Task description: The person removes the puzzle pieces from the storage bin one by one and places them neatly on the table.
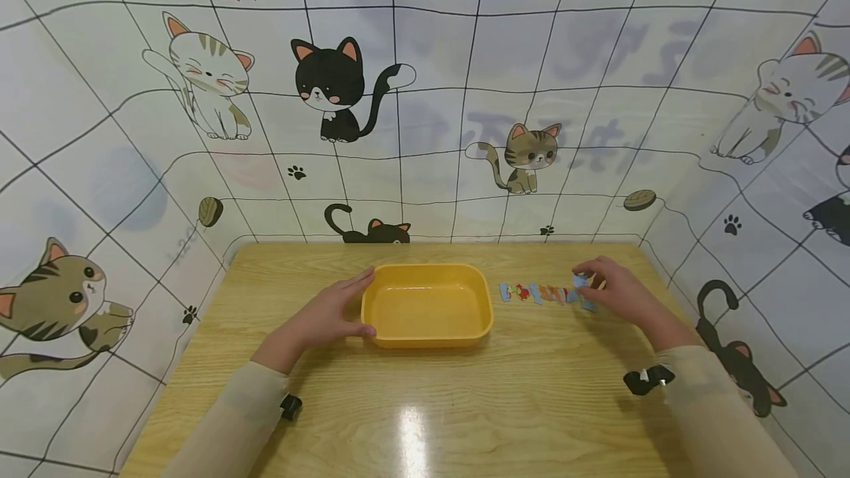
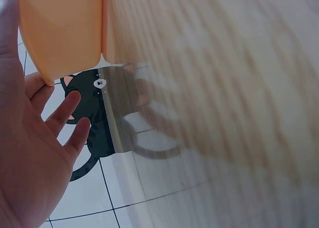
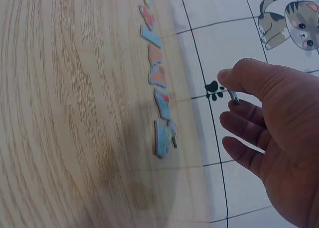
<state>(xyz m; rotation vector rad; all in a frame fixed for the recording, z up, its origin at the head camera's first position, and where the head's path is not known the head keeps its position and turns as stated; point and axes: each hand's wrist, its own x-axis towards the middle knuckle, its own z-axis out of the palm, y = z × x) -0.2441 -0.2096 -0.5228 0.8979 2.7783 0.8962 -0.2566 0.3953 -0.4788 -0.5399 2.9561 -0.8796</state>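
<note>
A yellow tray (image 1: 425, 342) sits on the table, its inside bare. At its left end is my left hand (image 1: 330, 310), thumb at the front corner and straight fingers along the side toward the back corner. In the left wrist view two fingertips meet the orange-looking tray wall (image 2: 62, 34), while the other fingers stand free. My right hand (image 1: 614, 290) pinches a small flat puzzle piece (image 3: 233, 96), seen nearly edge-on, between thumb and fingertips. Below that hand, a row of colourful puzzle pieces (image 1: 551, 293) lies on the table, with a light blue piece (image 3: 161, 138) at its near end.
The wooden table (image 1: 425, 397) backs onto a white cloth (image 1: 438, 124) printed with cats and grid lines, which also rises at both sides. The row of pieces runs rightward from beside the tray. Each wrist wears a black band (image 1: 648, 380).
</note>
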